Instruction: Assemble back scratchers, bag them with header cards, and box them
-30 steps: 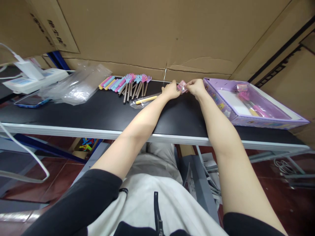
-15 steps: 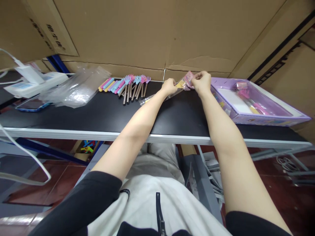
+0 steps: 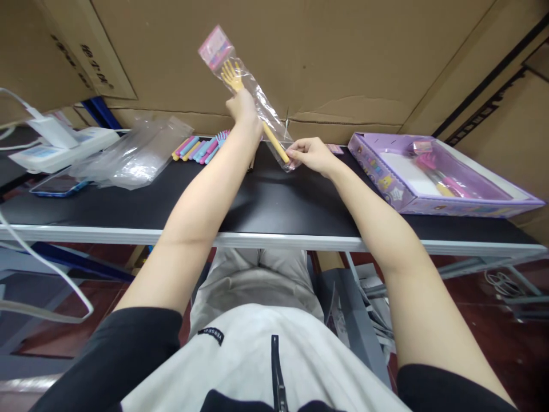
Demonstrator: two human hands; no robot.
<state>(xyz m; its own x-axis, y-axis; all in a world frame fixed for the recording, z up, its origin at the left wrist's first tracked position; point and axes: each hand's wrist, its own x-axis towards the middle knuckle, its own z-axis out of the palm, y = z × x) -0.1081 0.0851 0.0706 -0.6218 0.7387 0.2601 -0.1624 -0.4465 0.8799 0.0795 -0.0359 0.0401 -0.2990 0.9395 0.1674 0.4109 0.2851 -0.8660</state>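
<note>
And now the pink header card (image 3: 215,48) is tipping up, the left hand (image 3: 245,111) is clamping the bagged yellow back scratcher (image 3: 275,142) near its hand-shaped head, and the right hand (image 3: 314,154) is pinching the bag's foot, so it's slanting over the tabletop (image 3: 283,206) under two-handed control.

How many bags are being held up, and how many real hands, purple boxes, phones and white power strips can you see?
Held-up clear bag, with a yellow stick inside: 1
Real hands, left hand and right hand: 2
Purple box: 1
Phone: 1
White power strip: 1
Total: 6
</note>
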